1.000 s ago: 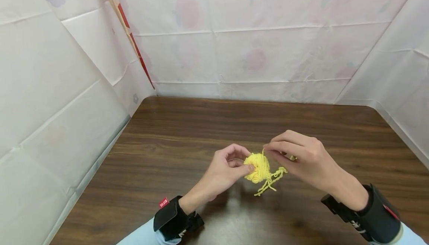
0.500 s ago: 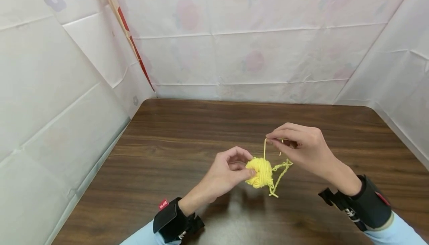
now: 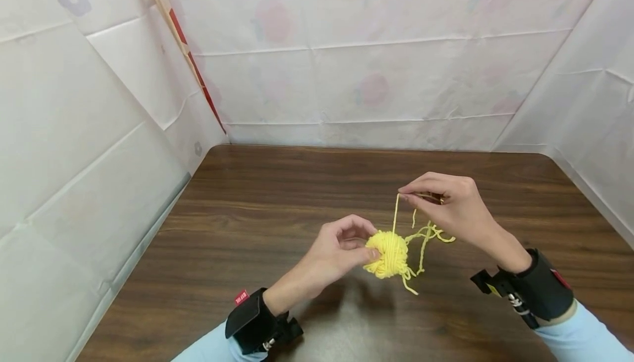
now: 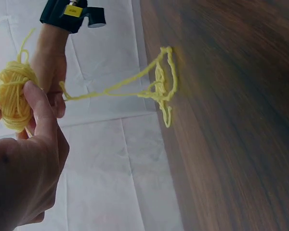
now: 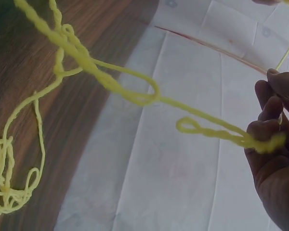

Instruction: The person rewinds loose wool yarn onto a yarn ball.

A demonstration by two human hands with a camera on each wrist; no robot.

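Observation:
A small ball of yellow yarn is held above the brown table, pinched between the thumb and fingers of my left hand. My right hand, up and to the right of the ball, pinches a taut yarn strand that rises from the ball. Loose loops of yarn hang from the right hand down toward the table.
White paper sheets with faint flower prints wall the table on the left, back and right. A red-edged strip runs down the back left corner. Black wrist straps sit on both forearms.
My right hand has risen and drawn back from the ball, pulling the strand out longer and taut. The loose loops have lifted with it. The left hand has kept the ball nearly still.

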